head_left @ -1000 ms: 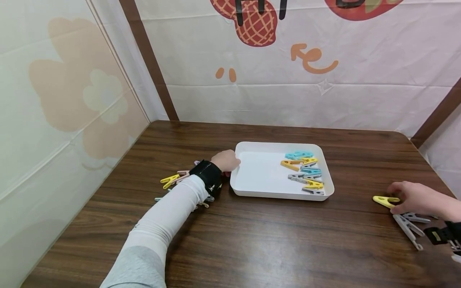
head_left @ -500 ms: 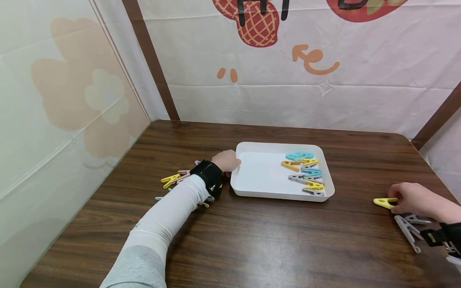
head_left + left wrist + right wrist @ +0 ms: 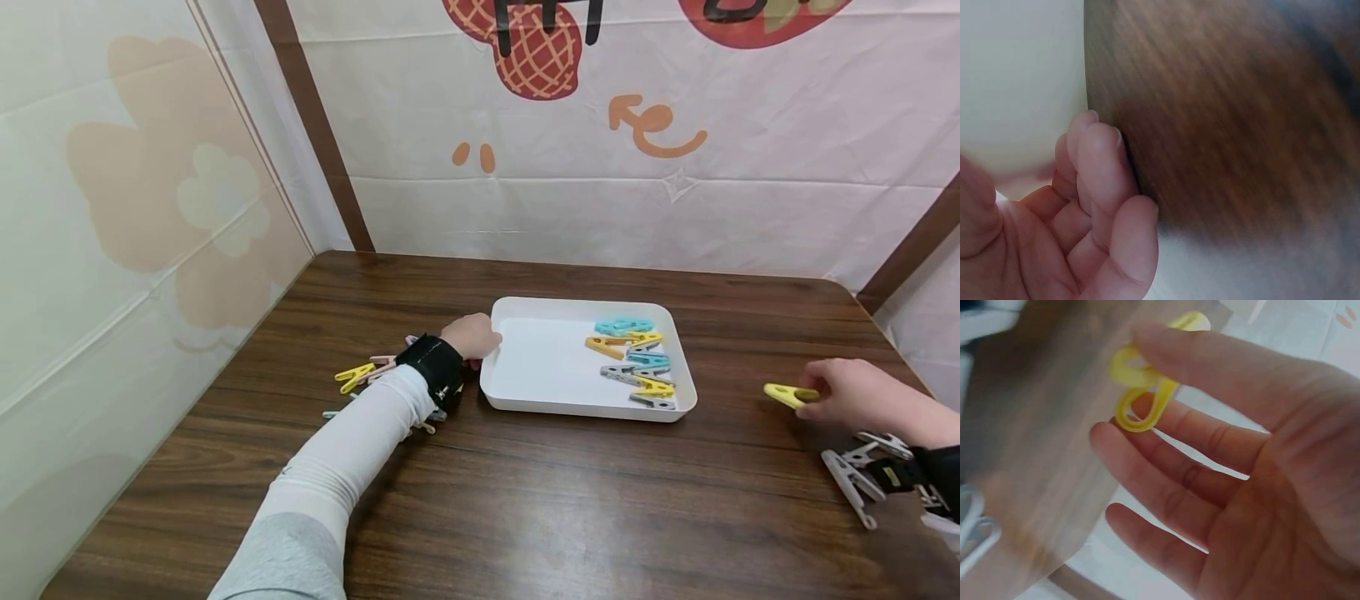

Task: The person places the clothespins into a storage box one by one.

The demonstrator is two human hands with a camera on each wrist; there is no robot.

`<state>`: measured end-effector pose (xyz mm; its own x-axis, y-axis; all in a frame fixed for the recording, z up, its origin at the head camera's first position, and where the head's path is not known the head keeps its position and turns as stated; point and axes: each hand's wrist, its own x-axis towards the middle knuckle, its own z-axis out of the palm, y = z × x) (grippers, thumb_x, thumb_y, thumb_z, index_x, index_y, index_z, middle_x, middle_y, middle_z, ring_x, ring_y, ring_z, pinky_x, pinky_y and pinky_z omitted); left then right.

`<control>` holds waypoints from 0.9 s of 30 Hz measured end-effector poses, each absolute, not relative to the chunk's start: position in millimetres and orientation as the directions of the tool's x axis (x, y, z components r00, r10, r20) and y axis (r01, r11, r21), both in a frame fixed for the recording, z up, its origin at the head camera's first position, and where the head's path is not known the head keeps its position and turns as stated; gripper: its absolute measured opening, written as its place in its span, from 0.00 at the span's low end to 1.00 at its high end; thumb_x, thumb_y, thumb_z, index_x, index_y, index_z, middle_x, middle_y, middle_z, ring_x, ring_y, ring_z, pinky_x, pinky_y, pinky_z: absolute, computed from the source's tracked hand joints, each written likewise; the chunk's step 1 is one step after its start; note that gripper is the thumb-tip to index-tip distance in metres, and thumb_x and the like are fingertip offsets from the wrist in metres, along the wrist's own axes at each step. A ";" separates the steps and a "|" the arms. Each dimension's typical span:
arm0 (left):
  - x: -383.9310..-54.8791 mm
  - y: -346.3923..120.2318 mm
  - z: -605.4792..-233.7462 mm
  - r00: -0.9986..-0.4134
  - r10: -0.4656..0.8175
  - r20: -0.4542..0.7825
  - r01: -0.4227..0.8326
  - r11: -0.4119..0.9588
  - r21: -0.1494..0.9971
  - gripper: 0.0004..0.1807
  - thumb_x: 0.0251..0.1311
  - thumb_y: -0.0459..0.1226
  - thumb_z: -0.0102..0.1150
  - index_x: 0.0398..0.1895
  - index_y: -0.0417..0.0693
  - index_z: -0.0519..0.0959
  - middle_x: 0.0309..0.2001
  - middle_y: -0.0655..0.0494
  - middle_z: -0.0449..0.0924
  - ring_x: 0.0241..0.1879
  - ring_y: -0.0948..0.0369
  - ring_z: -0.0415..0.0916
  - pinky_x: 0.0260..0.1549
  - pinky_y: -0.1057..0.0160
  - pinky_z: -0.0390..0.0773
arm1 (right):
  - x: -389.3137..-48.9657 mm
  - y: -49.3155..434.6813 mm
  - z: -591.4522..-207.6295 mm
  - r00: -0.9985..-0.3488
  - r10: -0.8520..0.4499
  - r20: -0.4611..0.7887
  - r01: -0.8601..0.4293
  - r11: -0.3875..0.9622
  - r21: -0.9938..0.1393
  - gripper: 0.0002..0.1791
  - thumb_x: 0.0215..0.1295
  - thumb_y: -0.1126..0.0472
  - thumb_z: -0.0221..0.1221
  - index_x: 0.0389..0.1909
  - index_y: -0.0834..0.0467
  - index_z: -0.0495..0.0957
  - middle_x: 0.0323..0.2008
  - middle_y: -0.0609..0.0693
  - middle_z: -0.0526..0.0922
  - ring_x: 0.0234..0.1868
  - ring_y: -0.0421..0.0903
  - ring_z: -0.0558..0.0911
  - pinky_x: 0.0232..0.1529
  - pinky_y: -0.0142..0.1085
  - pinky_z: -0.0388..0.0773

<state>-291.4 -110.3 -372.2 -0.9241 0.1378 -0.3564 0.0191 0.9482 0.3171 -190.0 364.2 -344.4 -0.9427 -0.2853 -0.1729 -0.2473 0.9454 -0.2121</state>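
Observation:
At the tray's left end, my left hand (image 3: 471,336) holds the rim of the white tray (image 3: 540,407). The left wrist view shows that hand (image 3: 1107,206) close up, fingers curled by the pale tray wall. Out to the right, my right hand (image 3: 862,398) pinches a yellow clothespin (image 3: 783,394) just off the table. In the right wrist view the thumb and index finger grip the yellow clothespin (image 3: 1163,400), while the other fingers stretch loosely. Grey clothespins (image 3: 847,483) lie below the right wrist, partly covered by its strap.
Along the tray's right side lie several clothespins, among them blue (image 3: 624,326), orange (image 3: 604,344) and yellow (image 3: 654,387) ones. Another group, with a yellow clothespin (image 3: 354,377), is partly hidden under the left forearm. A printed cloth (image 3: 405,208) hangs behind the brown table (image 3: 570,500).
My right hand has lifted the yellow clothespin away from the grey ones and moved it slightly up and left. The left hand and tray have stayed still.

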 end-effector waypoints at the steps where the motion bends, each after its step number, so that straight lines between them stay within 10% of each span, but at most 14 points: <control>1: -291.6 -110.4 -372.5 -0.925 0.139 -0.355 0.021 0.948 0.318 0.18 0.71 0.42 0.42 0.31 0.41 0.78 0.16 0.50 0.78 0.15 0.57 0.75 0.17 0.62 0.71 | -191.2 361.1 -341.8 -0.945 -0.288 -0.154 -0.253 0.944 -0.212 0.11 0.51 0.64 0.69 0.25 0.62 0.74 0.22 0.47 0.72 0.23 0.45 0.69 0.24 0.38 0.66; 27: -292.7 -110.8 -375.6 -0.928 0.148 -0.343 0.033 0.947 0.320 0.18 0.71 0.42 0.43 0.30 0.41 0.78 0.16 0.50 0.78 0.15 0.57 0.75 0.17 0.62 0.71 | -240.6 222.5 -285.8 -0.851 -0.525 0.005 -0.524 0.848 -0.078 0.13 0.59 0.59 0.66 0.43 0.60 0.80 0.31 0.48 0.77 0.26 0.43 0.73 0.26 0.39 0.72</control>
